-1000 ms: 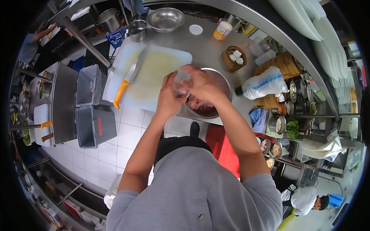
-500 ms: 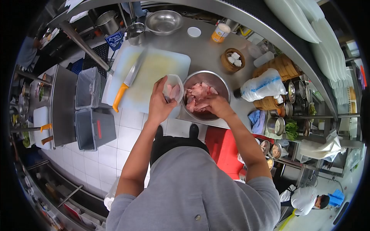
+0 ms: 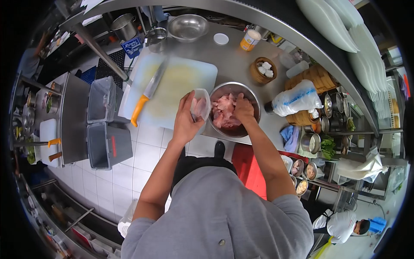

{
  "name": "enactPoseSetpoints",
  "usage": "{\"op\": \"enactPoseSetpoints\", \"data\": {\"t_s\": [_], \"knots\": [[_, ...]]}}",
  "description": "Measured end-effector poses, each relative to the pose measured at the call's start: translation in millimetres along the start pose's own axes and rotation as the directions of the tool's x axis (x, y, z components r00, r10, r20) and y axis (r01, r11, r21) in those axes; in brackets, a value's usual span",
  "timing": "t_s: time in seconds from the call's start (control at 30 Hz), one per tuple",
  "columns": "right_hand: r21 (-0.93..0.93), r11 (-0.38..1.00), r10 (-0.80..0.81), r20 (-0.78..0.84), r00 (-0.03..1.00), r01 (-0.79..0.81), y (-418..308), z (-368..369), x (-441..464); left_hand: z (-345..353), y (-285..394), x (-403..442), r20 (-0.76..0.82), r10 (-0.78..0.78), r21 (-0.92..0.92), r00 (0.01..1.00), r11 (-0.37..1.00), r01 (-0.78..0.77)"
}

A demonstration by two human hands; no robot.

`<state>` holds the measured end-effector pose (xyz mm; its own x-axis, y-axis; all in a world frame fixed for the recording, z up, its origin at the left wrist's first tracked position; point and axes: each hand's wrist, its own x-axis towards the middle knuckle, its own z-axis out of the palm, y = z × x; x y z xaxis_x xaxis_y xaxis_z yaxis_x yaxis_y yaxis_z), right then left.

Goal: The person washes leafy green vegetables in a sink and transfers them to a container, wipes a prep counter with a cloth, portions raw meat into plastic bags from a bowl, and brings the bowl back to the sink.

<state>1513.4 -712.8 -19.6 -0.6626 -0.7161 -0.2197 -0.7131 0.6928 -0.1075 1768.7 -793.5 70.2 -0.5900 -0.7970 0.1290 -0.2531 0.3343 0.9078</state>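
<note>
Steel tabletop [image 3: 230, 60], cutting board [image 3: 183, 82] at nine o'clock, wide metal bowl [image 3: 188, 27] at eleven, white lid [image 3: 221, 39] at twelve, yellow-labelled can [image 3: 249, 40] at one, bamboo basket [image 3: 256, 76] at three, raw-meat bowl [image 3: 223, 90] at five.

Left hand [image 3: 185, 123] is cupping, fingers curled and raised; right hand [image 3: 244, 108] is reaching down, fingers pointing forward. Both forearms are stretching out ahead, bare below the short sleeves.
</note>
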Motion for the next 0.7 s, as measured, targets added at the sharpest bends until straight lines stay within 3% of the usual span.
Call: {"op": "enactPoseSetpoints", "data": {"t_s": [0.13, 0.2, 0.33, 0.37, 0.43, 0.5, 0.57, 0.7], "knots": [[0.005, 0.999, 0.036, 0.142, 0.989, -0.037, -0.2, -13.7, 4.2, -9.1, 7.2, -0.5, 0.013, -0.047, 0.012, 0.999, 0.999, 0.047], [-0.037, 0.998, -0.048, 0.191, 0.98, 0.056, 6.1, -21.2, 3.5, -11.7, 8.3, -0.3, 0.017, -0.076, -0.013, 0.997, 0.997, 0.076], [-0.039, 0.999, -0.013, 0.121, 0.993, 0.018, 8.0, -52.5, -12.2, -14.0, -10.5, -2.3, -0.064, 0.028, 0.028, 0.998, 0.999, -0.026], [0.033, 0.995, -0.1, 0.069, 0.993, 0.098, 2.2, -65.4, -18.0, -13.3, -15.0, -2.5, -0.109, 0.098, 0.047, 0.989, 0.994, -0.094], [0.107, 0.98, -0.167, 0.011, 0.986, 0.165, -4.8, -65.4, -21.7, -12.6, -15.5, -1.6, -0.081, 0.063, 0.039, 0.995, 0.997, -0.06], [0.122, 0.905, -0.417, 0.056, 0.907, 0.408, -20.5, -46.5, -10.2, -9.7, -11.5, 0.6, -0.051, 0.037, 0.031, 0.998, 0.999, -0.035], [0.112, 0.897, -0.442, 0.203, 0.874, 0.428, -45.2, -24.0, 2.4, -6.8, -5.4, 2.3, -0.035, 0.025, -0.012, 0.999, 1.0, -0.025], [-0.063, 0.917, -0.372, 0.225, 0.901, 0.394, -56.1, 7.6, 22.6, -4.0, -10.1, 1.8, -0.068, 0.109, 0.055, 0.992, 0.993, -0.105]]}}
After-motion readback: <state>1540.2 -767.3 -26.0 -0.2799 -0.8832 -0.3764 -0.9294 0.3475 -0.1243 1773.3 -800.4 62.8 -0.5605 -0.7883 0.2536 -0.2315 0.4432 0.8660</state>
